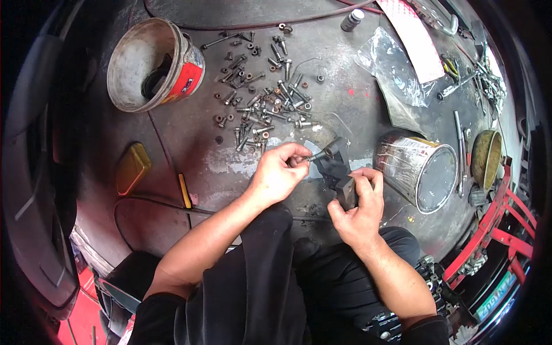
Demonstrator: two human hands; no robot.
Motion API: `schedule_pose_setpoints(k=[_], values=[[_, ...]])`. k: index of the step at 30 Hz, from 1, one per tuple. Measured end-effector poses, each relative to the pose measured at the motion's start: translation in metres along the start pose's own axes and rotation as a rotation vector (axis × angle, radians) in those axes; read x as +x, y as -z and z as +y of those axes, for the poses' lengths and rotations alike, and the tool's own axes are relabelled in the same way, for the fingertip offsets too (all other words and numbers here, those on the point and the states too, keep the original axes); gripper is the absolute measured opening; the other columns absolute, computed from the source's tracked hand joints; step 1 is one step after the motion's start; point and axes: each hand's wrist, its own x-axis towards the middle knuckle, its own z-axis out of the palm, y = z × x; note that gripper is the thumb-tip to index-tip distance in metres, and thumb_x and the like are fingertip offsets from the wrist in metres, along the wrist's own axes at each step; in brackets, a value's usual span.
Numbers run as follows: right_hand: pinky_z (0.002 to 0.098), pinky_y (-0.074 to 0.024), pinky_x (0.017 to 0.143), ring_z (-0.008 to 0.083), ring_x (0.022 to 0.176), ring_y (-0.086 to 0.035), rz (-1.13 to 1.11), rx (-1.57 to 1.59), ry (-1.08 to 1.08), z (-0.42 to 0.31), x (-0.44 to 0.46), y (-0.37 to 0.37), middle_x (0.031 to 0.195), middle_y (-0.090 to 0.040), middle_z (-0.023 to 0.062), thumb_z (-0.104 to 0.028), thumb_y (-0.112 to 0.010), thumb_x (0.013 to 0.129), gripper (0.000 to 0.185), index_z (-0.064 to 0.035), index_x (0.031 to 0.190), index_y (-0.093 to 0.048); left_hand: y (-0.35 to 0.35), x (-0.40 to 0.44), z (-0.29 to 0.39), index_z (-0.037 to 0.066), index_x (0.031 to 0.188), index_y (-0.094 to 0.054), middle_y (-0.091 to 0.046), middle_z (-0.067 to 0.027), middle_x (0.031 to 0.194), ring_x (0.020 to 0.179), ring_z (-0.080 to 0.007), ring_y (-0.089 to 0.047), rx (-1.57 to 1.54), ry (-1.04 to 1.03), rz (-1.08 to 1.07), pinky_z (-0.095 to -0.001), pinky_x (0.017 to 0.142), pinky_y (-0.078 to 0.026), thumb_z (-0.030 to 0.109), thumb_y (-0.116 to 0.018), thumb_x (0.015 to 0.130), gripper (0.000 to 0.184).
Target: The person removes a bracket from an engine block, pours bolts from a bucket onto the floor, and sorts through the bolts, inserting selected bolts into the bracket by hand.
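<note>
My left hand (280, 173) is closed in a pinch around the end of a small bolt (313, 156). The bolt's other end points at the upper part of a dark metal bracket (334, 167); whether it sits in a hole there I cannot tell. My right hand (361, 208) grips the bracket's thick lower block between thumb and fingers, holding it above the floor in front of my knees. Just beyond my left hand, many loose bolts and nuts (270, 109) lie scattered on the grey floor.
A white bucket (118, 69) stands at the upper left, near a yellow plastic piece (133, 168). To the right lies a paint can (402, 164). Farther off are a clear plastic bag (391, 63), wrenches (459, 144) and a red metal frame (480, 233). A hose (247, 27) crosses the back.
</note>
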Motion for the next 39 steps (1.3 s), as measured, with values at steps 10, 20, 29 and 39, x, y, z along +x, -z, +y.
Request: schedule_pose_setpoints(k=[10, 20, 29, 39], values=[[0.0436, -0.0482, 0.088, 0.0349, 0.102, -0.056, -0.027, 0.001, 0.012, -0.006, 0.001, 0.000, 0.109, -0.055, 0.0168, -0.008, -0.076, 0.060, 0.043, 0.0002, 0.100, -0.062, -0.003, -0.020, 0.002, -0.001, 0.104, -0.069, -0.060, 0.0050, 0.083, 0.074, -0.0039, -0.052, 0.015, -0.030, 0.166, -0.0211, 0.068, -0.044, 0.001, -0.066, 0.086, 0.018], [0.0440, -0.0471, 0.089, 0.0352, 0.104, -0.054, -0.050, -0.027, 0.063, -0.012, -0.001, -0.003, 0.111, -0.054, 0.0169, -0.008, -0.076, 0.061, 0.043, -0.0008, 0.101, -0.062, -0.008, -0.019, 0.002, 0.002, 0.121, -0.062, -0.063, 0.0009, 0.090, 0.081, -0.0058, -0.056, -0.078, -0.074, 0.116, -0.0214, 0.074, -0.046, -0.001, -0.069, 0.087, 0.035], [0.0429, -0.0488, 0.087, 0.0345, 0.102, -0.052, -0.165, -0.068, 0.174, -0.022, -0.012, -0.010, 0.111, -0.053, 0.0145, -0.007, -0.078, 0.059, 0.050, -0.0023, 0.106, -0.063, -0.005, -0.002, -0.013, 0.002, 0.121, -0.051, -0.070, -0.0065, 0.091, 0.085, -0.0128, -0.065, 0.110, 0.003, 0.117, -0.0282, 0.079, -0.052, 0.003, -0.077, 0.084, 0.045], [0.0444, -0.0443, 0.085, 0.0307, 0.097, -0.049, -0.293, -0.195, 0.388, -0.027, -0.019, -0.019, 0.114, -0.052, 0.0097, -0.016, -0.074, 0.071, 0.038, -0.0077, 0.105, -0.062, 0.020, -0.019, -0.045, 0.002, 0.095, -0.061, -0.066, -0.0150, 0.086, 0.079, -0.0349, -0.065, 0.567, -0.395, 0.147, -0.0406, 0.070, -0.051, 0.021, -0.076, 0.085, 0.027]])
